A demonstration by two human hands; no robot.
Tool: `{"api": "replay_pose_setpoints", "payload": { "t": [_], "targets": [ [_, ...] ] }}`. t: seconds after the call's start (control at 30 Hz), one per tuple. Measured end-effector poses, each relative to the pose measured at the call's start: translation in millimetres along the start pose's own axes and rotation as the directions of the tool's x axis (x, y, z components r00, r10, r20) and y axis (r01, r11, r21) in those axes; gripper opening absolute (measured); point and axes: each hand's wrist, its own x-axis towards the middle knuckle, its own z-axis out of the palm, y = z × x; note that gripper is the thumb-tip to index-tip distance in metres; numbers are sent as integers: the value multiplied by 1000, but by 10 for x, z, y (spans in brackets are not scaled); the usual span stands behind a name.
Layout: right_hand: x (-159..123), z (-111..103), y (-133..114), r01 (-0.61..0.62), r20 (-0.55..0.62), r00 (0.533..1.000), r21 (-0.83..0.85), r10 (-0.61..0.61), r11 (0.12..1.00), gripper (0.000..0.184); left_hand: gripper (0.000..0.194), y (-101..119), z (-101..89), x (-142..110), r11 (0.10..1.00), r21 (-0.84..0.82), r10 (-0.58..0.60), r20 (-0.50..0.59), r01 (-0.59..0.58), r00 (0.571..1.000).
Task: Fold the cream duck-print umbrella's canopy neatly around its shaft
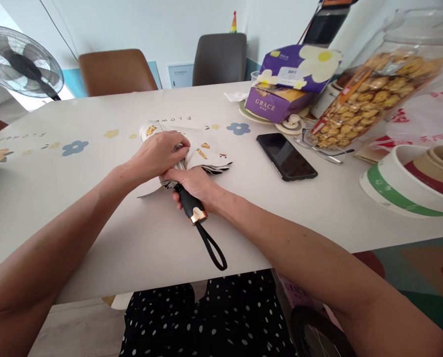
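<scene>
A folded white umbrella (202,151) with small printed figures lies on the table (94,213) in front of me. My right hand (191,184) is wrapped round its black handle (189,204), which ends in a gold cap and a black wrist loop (214,248) hanging over the table edge. My left hand (158,154) rests on the canopy just above the handle, fingers curled and pinching the fabric folds.
A black phone (286,156) lies to the right of the umbrella. Behind it stand a purple box (281,99), a clear jar of snacks (377,94), glasses and stacked paper bowls (411,181). Two chairs and a fan (20,64) stand beyond the table.
</scene>
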Motion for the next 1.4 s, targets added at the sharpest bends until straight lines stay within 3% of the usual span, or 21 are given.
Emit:
{"api": "replay_pose_setpoints", "payload": {
  "t": [0.53,1.4],
  "targets": [
    [23,-5,12,-5,7,1000,-16,5,1000,17,21,6,-9,-7,994,96,41,75,-48,996],
    [20,-4,-3,-21,4,1000,-49,21,999,16,24,-18,64,2,995,103,10,22,-12,1000]
  ]
}}
